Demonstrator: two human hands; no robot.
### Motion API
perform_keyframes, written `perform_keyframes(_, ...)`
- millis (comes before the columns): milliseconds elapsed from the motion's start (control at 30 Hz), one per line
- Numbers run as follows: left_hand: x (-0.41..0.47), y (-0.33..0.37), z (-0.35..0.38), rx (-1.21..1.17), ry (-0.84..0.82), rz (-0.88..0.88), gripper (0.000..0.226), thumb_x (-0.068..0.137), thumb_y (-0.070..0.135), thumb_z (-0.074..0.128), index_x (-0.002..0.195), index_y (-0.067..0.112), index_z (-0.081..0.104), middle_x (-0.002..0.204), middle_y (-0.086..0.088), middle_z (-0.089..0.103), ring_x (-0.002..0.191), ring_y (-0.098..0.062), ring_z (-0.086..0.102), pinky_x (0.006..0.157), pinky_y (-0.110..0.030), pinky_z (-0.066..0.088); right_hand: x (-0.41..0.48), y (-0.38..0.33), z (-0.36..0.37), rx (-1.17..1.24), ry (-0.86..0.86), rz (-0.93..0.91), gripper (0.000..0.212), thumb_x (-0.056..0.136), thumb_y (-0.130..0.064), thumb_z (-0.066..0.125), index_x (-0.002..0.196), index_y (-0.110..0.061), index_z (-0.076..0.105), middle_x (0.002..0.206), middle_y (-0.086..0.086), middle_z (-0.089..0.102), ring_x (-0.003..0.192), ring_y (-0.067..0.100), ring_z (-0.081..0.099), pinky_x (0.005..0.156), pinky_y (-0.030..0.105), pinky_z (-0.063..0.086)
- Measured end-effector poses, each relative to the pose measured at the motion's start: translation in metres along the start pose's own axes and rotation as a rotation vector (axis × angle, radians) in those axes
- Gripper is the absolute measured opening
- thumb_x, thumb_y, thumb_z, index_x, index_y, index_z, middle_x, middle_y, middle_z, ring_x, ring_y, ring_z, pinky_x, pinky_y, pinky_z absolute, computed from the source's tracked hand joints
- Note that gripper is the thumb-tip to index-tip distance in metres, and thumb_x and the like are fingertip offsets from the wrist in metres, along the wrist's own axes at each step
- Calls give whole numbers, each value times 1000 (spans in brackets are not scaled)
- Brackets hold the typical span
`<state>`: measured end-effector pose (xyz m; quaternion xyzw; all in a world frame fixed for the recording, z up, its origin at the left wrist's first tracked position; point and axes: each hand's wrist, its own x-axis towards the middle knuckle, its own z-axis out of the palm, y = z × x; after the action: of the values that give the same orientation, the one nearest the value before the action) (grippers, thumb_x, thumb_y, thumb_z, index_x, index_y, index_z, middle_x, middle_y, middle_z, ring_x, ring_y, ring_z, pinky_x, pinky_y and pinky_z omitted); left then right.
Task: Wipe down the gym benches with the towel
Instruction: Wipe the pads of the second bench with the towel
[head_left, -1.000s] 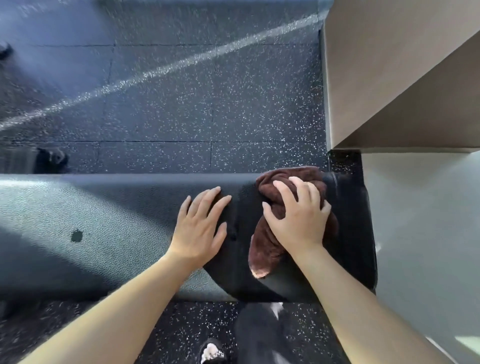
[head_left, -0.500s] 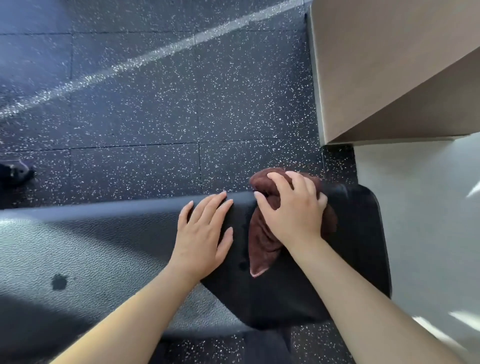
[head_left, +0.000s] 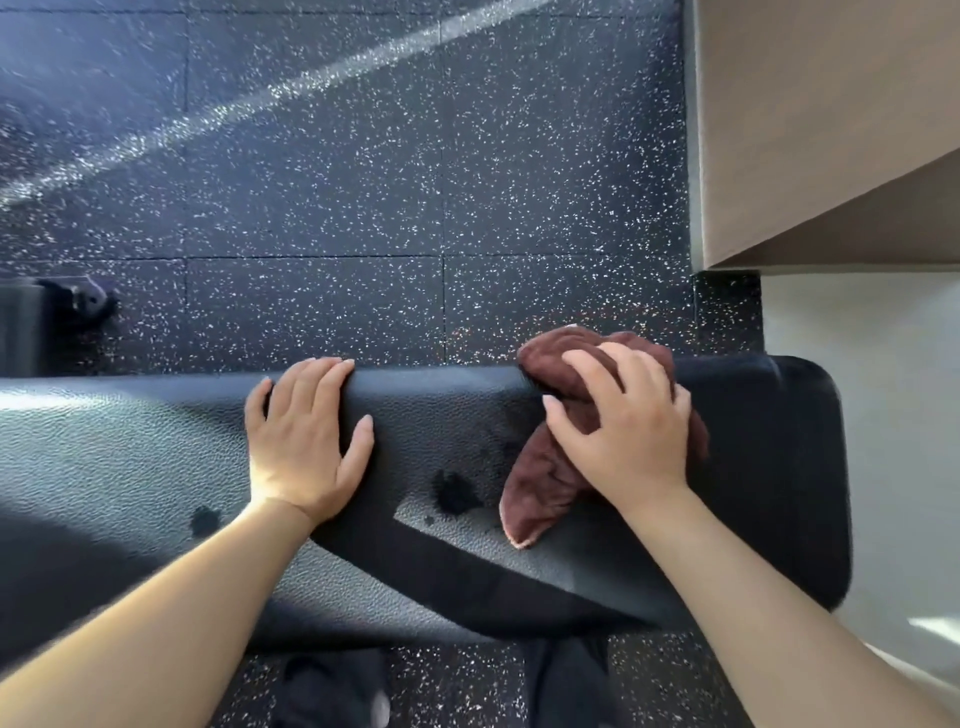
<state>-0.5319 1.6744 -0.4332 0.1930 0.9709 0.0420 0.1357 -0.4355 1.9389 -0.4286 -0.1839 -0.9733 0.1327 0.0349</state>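
The person is leaning over the black bench (head_left: 156, 467) and pressing the brown towel (head_left: 540, 488) on its pad near the right end. The right hand (head_left: 623, 431) is lying on the bunched towel with spread fingers, gripping it against the far edge. The left hand (head_left: 301, 441) is resting flat and open on the pad, fingertips curling over the far edge, holding nothing. Dark wet spots (head_left: 454, 491) are lying between the hands, just beside the towel's loose tail. To do this step well, I think the towel should be passing over these spots in overlapping strokes, with even pressure, while the left hand is steadying the bench.
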Motion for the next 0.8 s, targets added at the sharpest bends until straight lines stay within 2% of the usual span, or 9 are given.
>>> perform_keyframes(133,0,-4,1,-7,4,3,59,83,45,33,129,12,47,131,-6,51,125,-27,41,107,-48,20,6,-27,7,2,29,88,35,77,-46,63,107,-27,64,116,4,60,109,29,54,81,48,41)
perform_keyframes(300,-1,-5,2,-12,5,10,58,83,46,33,129,12,47,131,-6,52,125,-27,42,107,-47,19,17,-80,24,33,-47,-95,35,76,-47,62,107,-30,63,116,2,60,107,27,54,84,47,38)
perform_keyframes(467,-1,-6,2,-13,1,13,58,83,45,33,128,12,48,131,-7,52,125,-28,42,106,-46,20,8,-63,22,40,-55,-213,38,79,-50,59,112,-30,61,119,3,59,111,26,52,82,44,39)
perform_keyframes(633,0,-7,3,-26,26,21,58,83,46,33,128,12,48,130,-6,52,125,-28,42,107,-46,19,-2,-33,11,6,11,-90,36,79,-47,63,109,-27,64,117,2,60,111,27,54,81,45,40)
perform_keyframes(800,0,-9,7,-51,50,43,57,85,46,32,129,13,47,131,-5,51,126,-26,41,108,-46,19,16,-62,13,56,10,131,35,79,-44,64,109,-26,65,119,3,60,113,28,53,84,52,41)
